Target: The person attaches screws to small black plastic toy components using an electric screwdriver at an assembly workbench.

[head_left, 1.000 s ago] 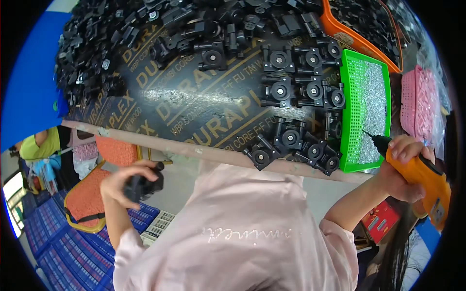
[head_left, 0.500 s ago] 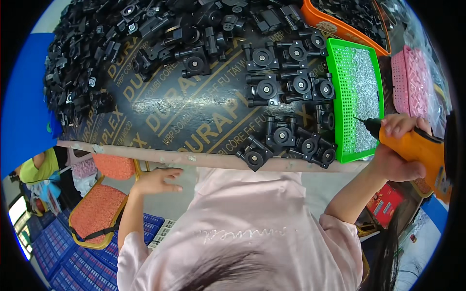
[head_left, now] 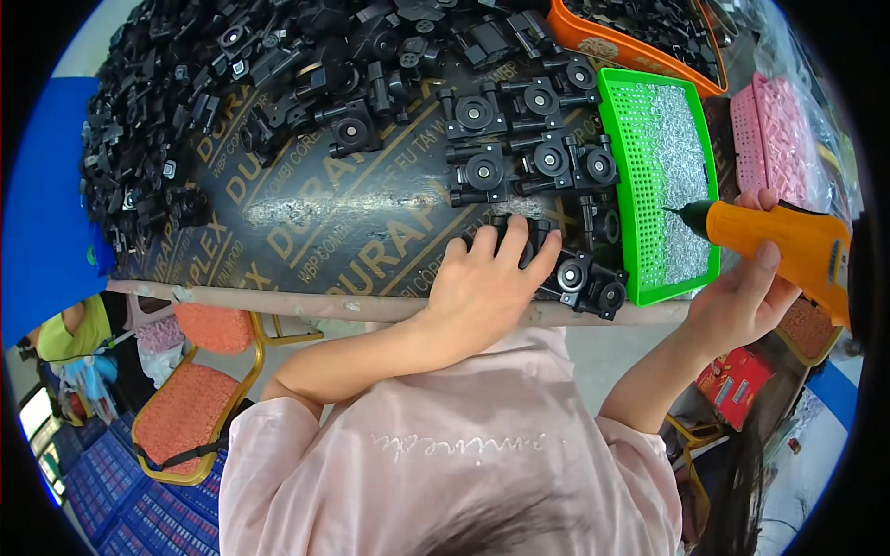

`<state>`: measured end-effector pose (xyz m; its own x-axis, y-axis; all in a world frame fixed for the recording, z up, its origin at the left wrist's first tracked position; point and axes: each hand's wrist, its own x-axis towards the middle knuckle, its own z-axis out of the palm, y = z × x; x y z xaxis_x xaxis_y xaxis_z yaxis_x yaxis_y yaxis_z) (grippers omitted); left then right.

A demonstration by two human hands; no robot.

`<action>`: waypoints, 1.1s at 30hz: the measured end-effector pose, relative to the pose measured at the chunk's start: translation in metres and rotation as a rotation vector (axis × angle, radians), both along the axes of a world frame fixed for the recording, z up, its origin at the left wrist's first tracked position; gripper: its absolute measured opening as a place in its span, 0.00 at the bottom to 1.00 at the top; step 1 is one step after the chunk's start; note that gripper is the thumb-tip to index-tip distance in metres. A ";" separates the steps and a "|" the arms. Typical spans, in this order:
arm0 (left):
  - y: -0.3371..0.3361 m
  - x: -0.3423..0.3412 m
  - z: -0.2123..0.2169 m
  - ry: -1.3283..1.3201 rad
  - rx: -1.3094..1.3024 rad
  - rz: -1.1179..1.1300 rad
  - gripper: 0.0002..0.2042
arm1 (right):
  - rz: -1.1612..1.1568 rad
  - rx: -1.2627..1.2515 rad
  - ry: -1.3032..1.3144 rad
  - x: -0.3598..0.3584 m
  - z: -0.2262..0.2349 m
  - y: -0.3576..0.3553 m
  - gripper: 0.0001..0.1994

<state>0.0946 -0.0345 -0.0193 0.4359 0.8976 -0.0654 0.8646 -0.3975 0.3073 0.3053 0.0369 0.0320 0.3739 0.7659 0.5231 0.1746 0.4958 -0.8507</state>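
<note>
My left hand reaches across the front edge of the table, fingers curled down over a black plastic assembly that they mostly cover. More assemblies of this kind, each with a round metal-centred disc, stand in rows, such as one assembly just beyond the hand. My right hand is wrapped around an orange electric screwdriver. Its thin dark tip points left over a green perforated basket, above a layer of small silver screws.
A large heap of black parts covers the far left of the dark table. At the far right are an orange bin of small black pieces and a pink basket. Chairs with orange seats stand at lower left.
My left hand has come up from below the table edge, moving right onto the black assemblies. My right hand still holds the screwdriver, now turned slightly. The whole view has shifted a little.
</note>
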 end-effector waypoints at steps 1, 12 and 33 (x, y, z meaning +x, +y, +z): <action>0.000 -0.003 0.000 -0.022 0.016 0.013 0.28 | 0.010 -0.004 -0.001 -0.001 -0.001 0.000 0.21; -0.098 -0.191 0.028 -0.852 -0.712 0.465 0.17 | 0.102 0.046 -0.001 0.015 -0.012 0.011 0.21; -0.002 -0.122 0.056 -0.668 -0.315 -0.092 0.40 | 0.136 0.030 -0.043 0.014 -0.010 0.003 0.22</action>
<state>-0.0269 -0.0364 0.0370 0.5452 0.8383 -0.0083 0.4211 -0.2653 0.8674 0.3189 0.0394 0.0222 0.2440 0.7919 0.5598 0.1401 0.5424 -0.8284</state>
